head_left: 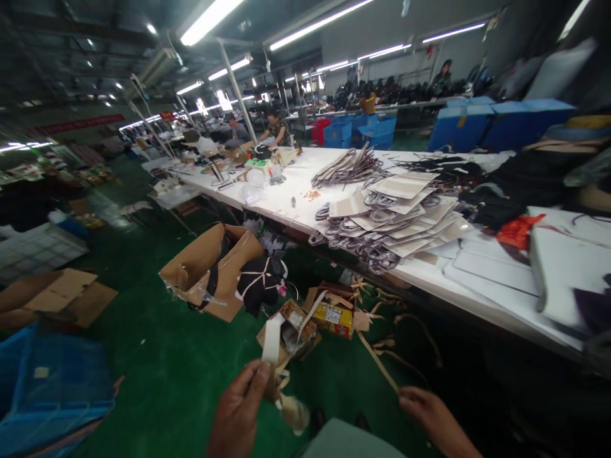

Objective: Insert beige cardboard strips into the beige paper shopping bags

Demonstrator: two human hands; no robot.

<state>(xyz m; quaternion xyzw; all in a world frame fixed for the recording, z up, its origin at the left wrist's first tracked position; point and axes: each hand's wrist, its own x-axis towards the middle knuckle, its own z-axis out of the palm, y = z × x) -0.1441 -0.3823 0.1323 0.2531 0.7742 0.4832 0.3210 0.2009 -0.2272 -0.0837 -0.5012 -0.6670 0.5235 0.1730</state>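
Note:
My left hand (242,407) is closed, thumb pressed on a pale flat strip (272,341) that sticks up above the fingers. Below that grip, a loose tan roll or end (293,412) hangs blurred. Lower right, my right hand (435,416) pinches the end of a narrow tan strap (378,362). This strap runs up toward a yellow-labelled carton (334,316) on the floor, where more tan straps (375,299) spill out. Beside it stands a small open carton (305,346) with a pale strap across it.
A long white table (286,213) carries stacks of beige panels with grey looped edges (405,216). A large open cardboard box (195,264) and a tied black bundle (261,284) sit on the green floor. A blue crate (57,375) stands left. A person (277,130) works at the far end.

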